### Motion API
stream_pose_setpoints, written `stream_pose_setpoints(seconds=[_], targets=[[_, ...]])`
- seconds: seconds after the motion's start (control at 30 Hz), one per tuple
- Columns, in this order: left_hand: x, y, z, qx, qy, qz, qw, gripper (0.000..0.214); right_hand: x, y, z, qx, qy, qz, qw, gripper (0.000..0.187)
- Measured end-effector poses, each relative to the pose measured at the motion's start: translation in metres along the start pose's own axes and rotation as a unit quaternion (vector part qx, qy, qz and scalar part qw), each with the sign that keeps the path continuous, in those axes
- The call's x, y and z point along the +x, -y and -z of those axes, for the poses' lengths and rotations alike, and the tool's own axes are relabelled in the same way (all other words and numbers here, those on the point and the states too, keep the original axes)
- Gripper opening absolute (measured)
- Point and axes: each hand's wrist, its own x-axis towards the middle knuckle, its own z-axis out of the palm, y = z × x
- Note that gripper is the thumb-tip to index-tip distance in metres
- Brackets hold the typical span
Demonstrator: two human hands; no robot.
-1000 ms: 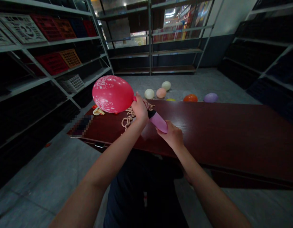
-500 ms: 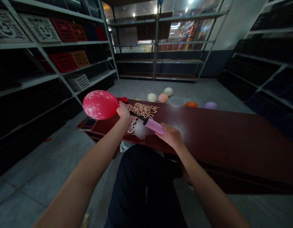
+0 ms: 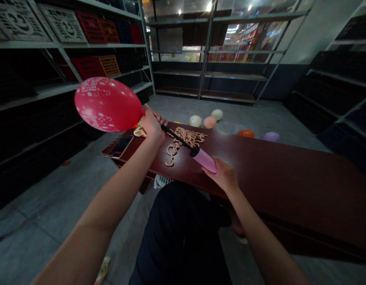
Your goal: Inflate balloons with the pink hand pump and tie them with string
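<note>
A red balloon [image 3: 107,103] with white printing bulges out to the left of my left hand [image 3: 152,123]. That hand is closed around the balloon's neck and the black end of a balloon pump [image 3: 205,160]. My right hand [image 3: 222,174] grips the pump's pink barrel, and a long black rod shows between the two hands. Tangled beige strings [image 3: 188,137] lie on the table under the pump, with a loose curl toward the near edge. Fingers hide the spot where balloon and pump meet.
The dark red table [image 3: 277,170] stretches to the right. A phone [image 3: 120,146] lies at its left end, beside a colourful packet [image 3: 139,130]. Several balloons, among them a peach one [image 3: 210,122] and an orange one [image 3: 245,133], rest beyond the far edge. Metal shelves [image 3: 205,75] stand behind.
The red balloon has grown larger and moved up and left with my left hand. More of the pump's black rod shows now, and the view has shifted a little.
</note>
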Motion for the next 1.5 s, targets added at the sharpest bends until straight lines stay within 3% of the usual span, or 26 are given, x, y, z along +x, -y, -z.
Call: stream_pose_setpoints(seconds=[0.13,0.23,0.43,0.57,0.8,1.1,1.33,1.5], targets=[[-0.014,0.022,-0.034,-0.003,0.054,-0.001,0.999,0.05,-0.001,-0.008,-0.004,-0.016,-0.028,-0.057,0.998,0.047],[-0.027,0.048,-0.046,0.015,0.082,0.022,0.996,0.051,-0.001,-0.011,-0.007,-0.021,-0.037,-0.081,0.996,0.048],[-0.05,0.113,-0.027,0.033,0.076,0.083,0.993,0.048,0.003,-0.008,-0.007,-0.038,-0.032,-0.098,0.994,0.045],[-0.05,0.13,-0.01,0.044,0.054,0.095,0.993,0.046,0.005,-0.005,-0.003,-0.045,-0.018,-0.085,0.995,0.042],[-0.038,0.106,0.011,0.058,-0.025,0.118,0.991,0.042,0.007,0.005,0.001,-0.054,0.023,-0.025,0.998,0.039],[-0.005,0.062,0.036,0.051,-0.075,0.079,0.993,0.04,0.004,0.007,0.005,-0.053,0.012,0.038,0.998,0.04],[0.025,0.011,0.036,0.04,-0.065,0.048,0.996,0.037,0.003,0.007,0.004,-0.021,0.021,0.036,0.999,0.043],[0.027,0.01,0.018,0.028,-0.04,0.011,0.999,0.04,0.004,0.004,0.0,-0.012,-0.001,0.02,1.0,0.042]])
